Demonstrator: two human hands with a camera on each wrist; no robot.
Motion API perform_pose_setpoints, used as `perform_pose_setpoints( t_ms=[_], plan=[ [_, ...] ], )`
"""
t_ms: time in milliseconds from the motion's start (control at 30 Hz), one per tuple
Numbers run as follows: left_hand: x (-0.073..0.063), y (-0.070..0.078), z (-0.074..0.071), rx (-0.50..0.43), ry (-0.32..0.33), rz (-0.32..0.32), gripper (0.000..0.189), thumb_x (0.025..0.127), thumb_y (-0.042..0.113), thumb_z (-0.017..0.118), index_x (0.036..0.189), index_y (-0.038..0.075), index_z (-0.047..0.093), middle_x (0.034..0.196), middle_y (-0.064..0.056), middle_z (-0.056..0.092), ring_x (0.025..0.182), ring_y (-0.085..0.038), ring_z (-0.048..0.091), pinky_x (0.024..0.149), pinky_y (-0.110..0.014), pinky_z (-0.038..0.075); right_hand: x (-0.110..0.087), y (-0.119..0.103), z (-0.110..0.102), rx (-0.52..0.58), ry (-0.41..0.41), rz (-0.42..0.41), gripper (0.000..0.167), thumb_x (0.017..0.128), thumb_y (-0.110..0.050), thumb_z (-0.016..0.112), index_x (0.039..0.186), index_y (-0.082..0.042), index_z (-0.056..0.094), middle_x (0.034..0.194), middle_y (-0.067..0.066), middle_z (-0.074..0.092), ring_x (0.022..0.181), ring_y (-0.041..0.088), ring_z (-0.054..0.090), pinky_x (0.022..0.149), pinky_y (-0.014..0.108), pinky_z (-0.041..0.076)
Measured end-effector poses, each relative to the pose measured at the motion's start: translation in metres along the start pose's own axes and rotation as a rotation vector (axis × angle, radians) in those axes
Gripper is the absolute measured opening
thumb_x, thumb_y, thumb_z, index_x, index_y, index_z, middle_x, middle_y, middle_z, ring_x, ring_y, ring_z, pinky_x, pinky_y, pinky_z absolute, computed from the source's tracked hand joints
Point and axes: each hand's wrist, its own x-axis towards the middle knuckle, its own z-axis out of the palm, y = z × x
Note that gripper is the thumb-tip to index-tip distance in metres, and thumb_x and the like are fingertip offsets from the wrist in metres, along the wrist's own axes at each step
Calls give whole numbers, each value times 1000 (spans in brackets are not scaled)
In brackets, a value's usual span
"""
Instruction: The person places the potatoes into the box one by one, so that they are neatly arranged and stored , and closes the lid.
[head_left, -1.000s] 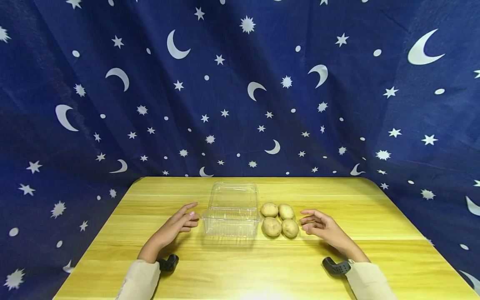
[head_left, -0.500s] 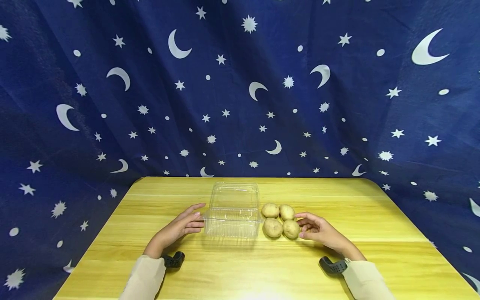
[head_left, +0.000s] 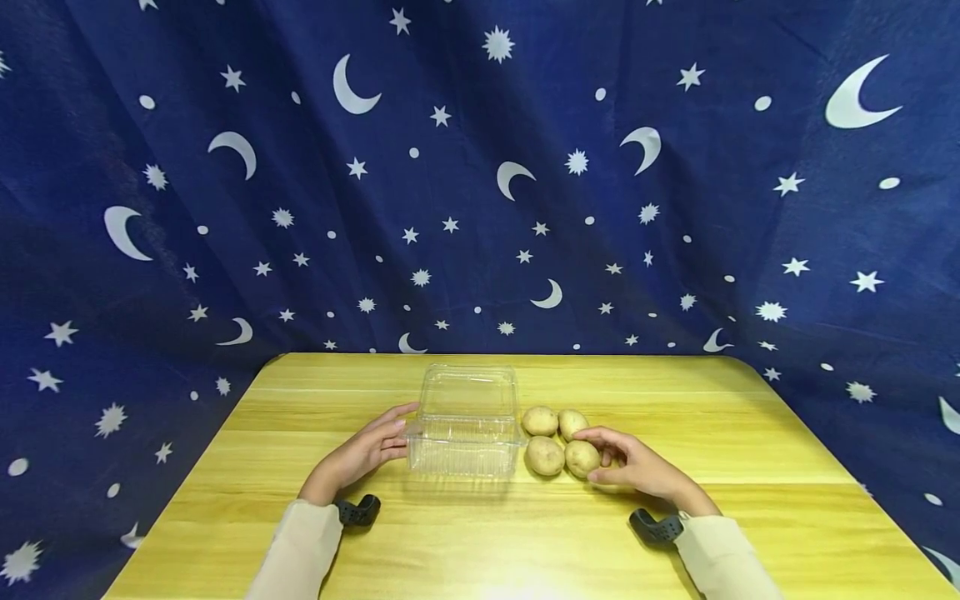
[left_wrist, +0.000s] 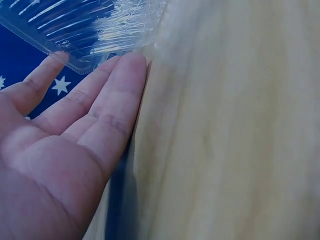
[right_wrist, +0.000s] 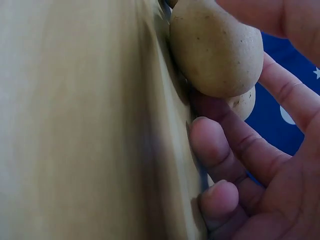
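Observation:
A clear plastic clamshell box (head_left: 462, 454) stands on the table with its lid (head_left: 469, 390) raised at the back. My left hand (head_left: 365, 454) is at its left side; in the left wrist view the straight fingers (left_wrist: 112, 107) touch the box's rim. Several potatoes are grouped just right of the box. Around the near right potato (head_left: 582, 459) my right hand (head_left: 637, 463) has its thumb and curled fingers. The right wrist view has that potato (right_wrist: 217, 50) between thumb and index finger, low on the table.
The other potatoes (head_left: 545, 456) lie close against the gripped one, two of them behind. The wooden table (head_left: 480, 533) extends on all sides. A blue curtain (head_left: 465, 192) with moons and stars hangs behind it. Each wrist wears a black camera band (head_left: 656, 528).
My left hand has moved right until its fingers reach the box. The right hand has moved left from beside the potatoes and closed around the near right one. Box and potatoes stay in place.

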Motion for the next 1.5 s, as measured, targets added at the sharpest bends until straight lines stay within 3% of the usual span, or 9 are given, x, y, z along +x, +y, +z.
perform_pose_setpoints(
  t_ms=[500,1067,1500],
  plan=[
    [4,-2,0,12,-50,28,67,115,28,31,168,-9,14,169,-39,25,158,-56,21,115,-26,39,2,0,0,-16,3,23,50,97,1,76,141,16,56,121,9,64,83,18,54,73,26,48],
    [4,-7,0,-39,-78,58,68,115,26,33,166,-14,14,171,-39,17,158,-58,17,115,-20,36,2,1,-1,14,17,36,48,97,2,76,139,15,57,117,9,66,81,17,57,69,26,51],
    [4,-7,1,-33,-112,91,73,107,13,46,166,-14,13,172,-38,14,158,-59,15,118,-18,34,1,3,0,3,60,44,45,94,2,79,134,13,62,106,2,67,78,15,56,68,26,50]
  ],
)
